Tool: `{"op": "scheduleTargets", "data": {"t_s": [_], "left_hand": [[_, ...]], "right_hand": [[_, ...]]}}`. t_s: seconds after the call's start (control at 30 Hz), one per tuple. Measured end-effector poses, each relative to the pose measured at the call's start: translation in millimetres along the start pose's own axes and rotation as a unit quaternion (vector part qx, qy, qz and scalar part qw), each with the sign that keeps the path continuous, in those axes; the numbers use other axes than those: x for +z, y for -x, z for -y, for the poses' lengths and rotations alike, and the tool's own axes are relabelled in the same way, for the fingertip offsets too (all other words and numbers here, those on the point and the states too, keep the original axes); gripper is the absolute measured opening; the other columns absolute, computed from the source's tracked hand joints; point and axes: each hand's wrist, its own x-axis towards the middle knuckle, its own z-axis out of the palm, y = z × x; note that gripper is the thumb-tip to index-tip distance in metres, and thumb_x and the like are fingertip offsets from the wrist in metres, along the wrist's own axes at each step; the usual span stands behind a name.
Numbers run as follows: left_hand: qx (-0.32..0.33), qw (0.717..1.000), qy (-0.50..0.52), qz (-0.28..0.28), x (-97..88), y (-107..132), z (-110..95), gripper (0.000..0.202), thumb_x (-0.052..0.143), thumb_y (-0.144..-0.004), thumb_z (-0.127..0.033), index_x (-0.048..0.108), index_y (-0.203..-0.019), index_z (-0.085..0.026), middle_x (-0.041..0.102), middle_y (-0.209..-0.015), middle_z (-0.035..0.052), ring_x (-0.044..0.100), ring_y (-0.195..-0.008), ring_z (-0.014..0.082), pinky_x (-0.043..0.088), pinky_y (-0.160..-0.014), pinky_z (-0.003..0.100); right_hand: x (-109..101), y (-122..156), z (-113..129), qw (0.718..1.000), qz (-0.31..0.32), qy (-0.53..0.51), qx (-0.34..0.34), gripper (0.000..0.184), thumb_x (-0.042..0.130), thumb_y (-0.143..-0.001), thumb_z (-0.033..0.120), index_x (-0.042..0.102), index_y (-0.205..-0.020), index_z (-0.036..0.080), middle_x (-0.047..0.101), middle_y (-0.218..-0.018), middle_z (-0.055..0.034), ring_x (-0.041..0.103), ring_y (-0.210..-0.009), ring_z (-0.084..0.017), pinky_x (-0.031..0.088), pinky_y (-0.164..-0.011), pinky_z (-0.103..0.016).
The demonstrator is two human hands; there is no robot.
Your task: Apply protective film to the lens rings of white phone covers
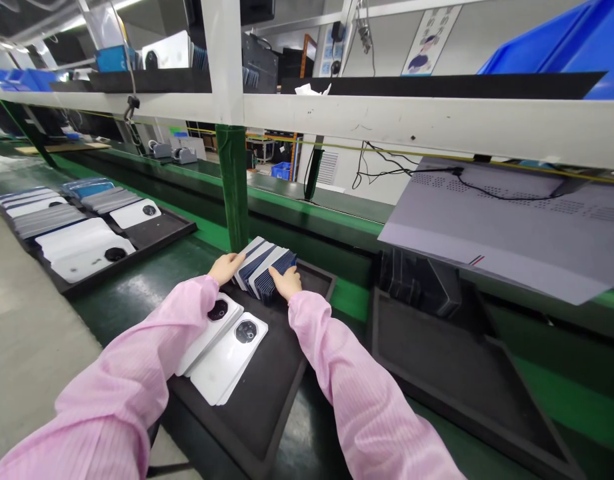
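Both my hands reach into a black tray [267, 393] in front of me. A fanned stack of thin dark-and-white panels [264, 267] stands on edge at the tray's far end. My left hand [225, 268] rests against the stack's left side with fingers curled on it. On the stack's right side lies my right hand [287, 283], fingers closed over the panels. Two stacks of white phone back covers [221, 347] with round black camera openings lie flat in the tray under my left sleeve.
Another black tray [151, 233] at the left holds more white covers and grey panels. A second black tray [461, 373] lies at the right under a tilted grey monitor back [527, 233]. A green post [234, 187] rises just behind the stack.
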Motion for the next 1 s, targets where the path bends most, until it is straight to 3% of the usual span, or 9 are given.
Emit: {"op": "scheduleTargets", "data": {"t_s": [0.13, 0.23, 0.37, 0.5, 0.6, 0.67, 0.77, 0.87, 1.0], "left_hand": [[0.022, 0.998, -0.063, -0.017, -7.1, 8, -3, 0.036, 0.051, -0.087, -0.035, 0.052, -0.118, -0.017, 0.053, -0.123, 0.0092, 0.053, -0.108, 0.0238, 0.044, -0.09, 0.047], [0.038, 0.994, -0.098, -0.005, -19.1, 24, -3, 0.042, 0.051, -0.087, -0.037, 0.048, -0.123, -0.017, 0.048, -0.13, 0.0108, 0.048, -0.116, 0.0262, 0.038, -0.096, 0.051], [0.042, 0.989, -0.134, 0.042, -44.6, 65, -2, 0.058, 0.049, -0.083, -0.049, 0.045, -0.129, -0.013, 0.047, -0.133, 0.0144, 0.043, -0.124, 0.0274, 0.031, -0.105, 0.041], [0.042, 0.984, -0.159, 0.063, -62.6, 125, 4, 0.071, 0.048, -0.078, -0.056, 0.037, -0.135, -0.015, 0.043, -0.138, 0.0116, 0.045, -0.123, 0.0276, 0.038, -0.102, 0.037], [0.049, 0.982, -0.176, 0.039, -63.1, 163, 16, 0.075, 0.045, -0.079, -0.057, 0.03, -0.138, -0.014, 0.04, -0.139, 0.0137, 0.045, -0.122, 0.0297, 0.039, -0.1, 0.04], [0.062, 0.981, -0.184, 0.02, -57.3, 179, 27, 0.069, 0.044, -0.081, -0.054, 0.033, -0.135, -0.013, 0.042, -0.137, 0.0148, 0.044, -0.123, 0.0292, 0.036, -0.103, 0.041], [0.096, 0.977, -0.192, 0.008, -43.2, 187, 44, 0.064, 0.047, -0.08, -0.051, 0.038, -0.13, -0.013, 0.047, -0.131, 0.0137, 0.046, -0.121, 0.0271, 0.036, -0.104, 0.039], [0.115, 0.972, -0.206, -0.013, -28.8, 183, 61, 0.06, 0.049, -0.078, -0.047, 0.043, -0.124, -0.009, 0.051, -0.122, 0.0175, 0.049, -0.116, 0.0297, 0.038, -0.101, 0.042], [0.135, 0.964, -0.227, -0.03, -17.0, 174, 77, 0.049, 0.053, -0.074, -0.039, 0.052, -0.114, -0.011, 0.05, -0.119, 0.0184, 0.049, -0.114, 0.0325, 0.039, -0.1, 0.045]], "right_hand": [[2, 26, 2, 0.999, 0.004, 0.046, -0.005, 0.099, 0.062, -0.069, 0.061, 0.018, -0.14, 0.008, 0.02, -0.144, -0.0261, 0.029, -0.131, -0.039, 0.029, -0.102, -0.053], [7, 44, -2, 0.995, 0.018, 0.08, -0.058, 0.126, 0.075, -0.052, 0.057, 0.003, -0.143, 0.008, 0.005, -0.148, -0.0272, 0.016, -0.135, -0.041, 0.025, -0.105, -0.048], [10, 43, -8, 0.989, 0.008, 0.122, -0.083, 0.118, 0.075, -0.057, 0.045, 0.0, -0.143, 0.013, 0.006, -0.148, -0.0249, 0.019, -0.134, -0.04, 0.022, -0.105, -0.049], [-1, 47, -10, 0.985, 0.019, 0.145, -0.096, 0.121, 0.075, -0.056, 0.048, -0.001, -0.142, 0.012, 0.007, -0.148, -0.0257, 0.021, -0.133, -0.041, 0.026, -0.102, -0.049], [-14, 71, -8, 0.98, 0.015, 0.158, -0.118, 0.093, 0.058, -0.075, 0.046, 0.004, -0.142, 0.011, 0.013, -0.148, -0.0207, 0.018, -0.136, -0.033, 0.025, -0.105, -0.045], [-16, 95, -5, 0.976, 0.032, 0.17, -0.128, 0.066, 0.047, -0.084, 0.038, 0.021, -0.139, 0.011, 0.035, -0.139, -0.0177, 0.031, -0.13, -0.027, 0.028, -0.104, -0.039], [-7, 123, 3, 0.97, 0.095, 0.196, -0.111, 0.051, 0.06, -0.074, 0.037, 0.051, -0.117, 0.012, 0.059, -0.11, -0.0146, 0.05, -0.109, -0.028, 0.038, -0.094, -0.038], [8, 129, 12, 0.967, 0.122, 0.218, -0.054, 0.053, 0.07, -0.067, 0.039, 0.055, -0.109, 0.01, 0.057, -0.111, -0.0154, 0.048, -0.11, -0.031, 0.039, -0.092, -0.044], [12, 108, 20, 0.962, 0.167, 0.21, 0.044, 0.038, 0.06, -0.081, 0.038, 0.054, -0.11, 0.014, 0.054, -0.117, -0.0095, 0.052, -0.108, -0.024, 0.043, -0.09, -0.045]]}}
